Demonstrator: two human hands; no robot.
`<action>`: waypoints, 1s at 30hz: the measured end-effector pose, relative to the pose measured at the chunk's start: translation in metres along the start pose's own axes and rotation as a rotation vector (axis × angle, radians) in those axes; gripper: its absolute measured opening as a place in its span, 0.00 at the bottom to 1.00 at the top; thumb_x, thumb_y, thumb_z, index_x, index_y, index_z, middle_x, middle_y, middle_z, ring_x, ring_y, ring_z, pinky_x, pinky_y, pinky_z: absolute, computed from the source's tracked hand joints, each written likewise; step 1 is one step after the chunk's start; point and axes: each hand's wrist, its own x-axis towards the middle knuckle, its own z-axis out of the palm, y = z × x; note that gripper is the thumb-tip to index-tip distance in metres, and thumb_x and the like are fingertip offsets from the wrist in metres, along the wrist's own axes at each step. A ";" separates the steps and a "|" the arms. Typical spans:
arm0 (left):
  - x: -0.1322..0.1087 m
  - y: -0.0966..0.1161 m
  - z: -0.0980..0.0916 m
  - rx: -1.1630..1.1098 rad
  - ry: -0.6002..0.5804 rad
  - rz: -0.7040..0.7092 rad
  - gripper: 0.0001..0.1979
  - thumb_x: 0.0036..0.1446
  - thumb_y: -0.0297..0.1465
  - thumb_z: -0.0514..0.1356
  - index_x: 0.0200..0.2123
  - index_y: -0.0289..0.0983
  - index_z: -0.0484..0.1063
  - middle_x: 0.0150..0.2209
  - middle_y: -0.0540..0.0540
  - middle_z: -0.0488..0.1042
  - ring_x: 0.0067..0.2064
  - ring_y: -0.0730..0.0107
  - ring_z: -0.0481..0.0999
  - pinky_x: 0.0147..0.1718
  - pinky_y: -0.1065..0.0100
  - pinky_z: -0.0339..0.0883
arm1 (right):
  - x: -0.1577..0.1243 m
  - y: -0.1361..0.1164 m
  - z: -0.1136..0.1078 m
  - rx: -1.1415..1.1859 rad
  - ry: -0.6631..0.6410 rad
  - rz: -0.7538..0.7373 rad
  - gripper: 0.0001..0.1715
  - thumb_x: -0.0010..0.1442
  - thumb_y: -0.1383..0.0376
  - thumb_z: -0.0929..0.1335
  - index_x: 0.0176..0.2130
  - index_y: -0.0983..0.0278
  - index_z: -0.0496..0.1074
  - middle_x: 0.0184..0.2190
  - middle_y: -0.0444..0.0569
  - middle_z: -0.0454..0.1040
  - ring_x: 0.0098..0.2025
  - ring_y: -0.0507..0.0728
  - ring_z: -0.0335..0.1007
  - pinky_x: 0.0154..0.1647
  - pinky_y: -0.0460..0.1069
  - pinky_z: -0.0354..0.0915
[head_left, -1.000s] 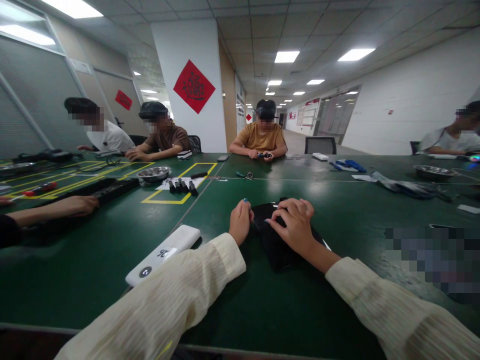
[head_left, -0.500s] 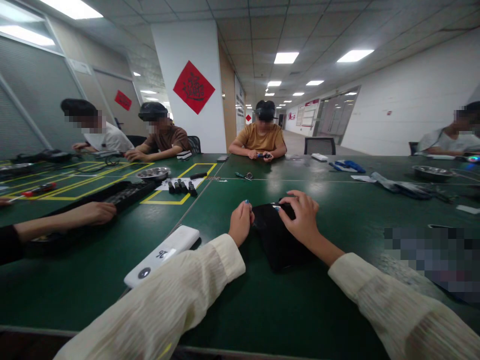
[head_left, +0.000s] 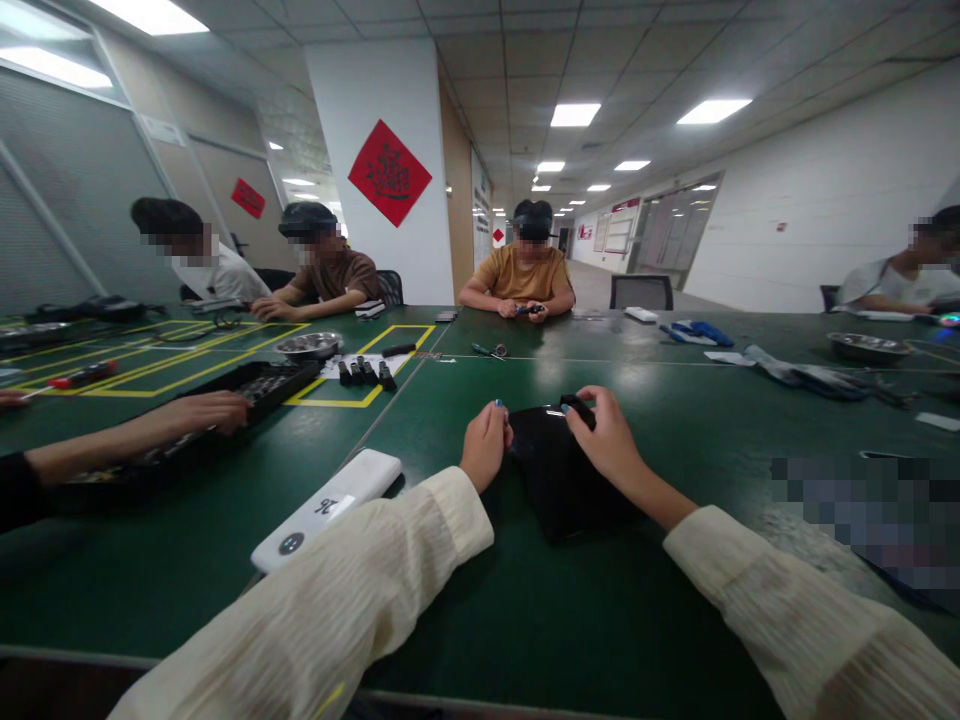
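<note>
A flat, black, bag-like piece (head_left: 562,490) with a shiny upper edge lies on the green table in front of me. At its upper left edge my left hand (head_left: 486,443) is closed in a pinch, fingertips together. My right hand (head_left: 606,435) is closed at the upper right corner, thumb and fingers around a small dark block-like part (head_left: 577,410). Whether that part belongs to the black piece I cannot tell. Left of my left forearm lies a white power bank (head_left: 328,510) marked 26.
At left, another person's hand (head_left: 214,408) reaches over a long black tray (head_left: 270,385) of small parts. Several black pieces (head_left: 366,373) stand on white paper near a metal bowl (head_left: 309,345). Pliers (head_left: 491,351) and gloves (head_left: 806,378) lie farther off. Co-workers sit around the table (head_left: 450,600).
My right hand's fingers have drawn in from a spread pose to a grip on the dark part at the corner. My left hand has hardly moved. The neighbour's hand has moved right along the tray.
</note>
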 end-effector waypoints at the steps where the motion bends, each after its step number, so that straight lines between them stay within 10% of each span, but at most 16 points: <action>1: 0.000 0.000 0.000 0.001 -0.002 0.004 0.18 0.61 0.42 0.43 0.24 0.39 0.57 0.14 0.56 0.58 0.17 0.76 0.60 0.21 0.72 0.55 | 0.001 0.000 -0.002 -0.022 -0.028 -0.009 0.18 0.57 0.59 0.63 0.46 0.63 0.65 0.39 0.54 0.70 0.38 0.59 0.68 0.37 0.54 0.64; 10: 0.001 -0.004 -0.001 -0.024 0.116 0.069 0.15 0.63 0.42 0.41 0.29 0.40 0.54 0.15 0.58 0.58 0.18 0.76 0.61 0.22 0.73 0.57 | 0.010 -0.004 -0.017 -0.317 -0.263 -0.016 0.20 0.60 0.58 0.59 0.49 0.56 0.70 0.26 0.48 0.76 0.27 0.59 0.71 0.31 0.52 0.61; 16: 0.008 -0.006 -0.007 -0.077 0.294 0.064 0.15 0.62 0.44 0.41 0.30 0.41 0.54 0.15 0.58 0.56 0.17 0.76 0.59 0.19 0.74 0.56 | 0.022 0.014 -0.025 0.058 -0.125 0.139 0.17 0.57 0.60 0.60 0.43 0.59 0.73 0.36 0.49 0.76 0.37 0.59 0.71 0.37 0.52 0.63; 22: 0.017 -0.013 -0.012 -0.113 0.316 -0.086 0.17 0.60 0.43 0.42 0.24 0.40 0.52 0.14 0.58 0.55 0.16 0.75 0.58 0.17 0.73 0.54 | 0.023 0.032 -0.020 0.658 0.011 0.623 0.18 0.52 0.58 0.64 0.40 0.64 0.72 0.20 0.44 0.70 0.20 0.52 0.62 0.19 0.46 0.58; 30: 0.011 -0.012 -0.009 0.024 0.156 -0.004 0.11 0.60 0.41 0.46 0.32 0.40 0.55 0.15 0.59 0.61 0.18 0.75 0.63 0.22 0.72 0.57 | -0.003 0.009 0.011 1.058 -0.218 0.914 0.08 0.52 0.62 0.64 0.34 0.62 0.68 0.17 0.42 0.67 0.16 0.51 0.60 0.15 0.45 0.57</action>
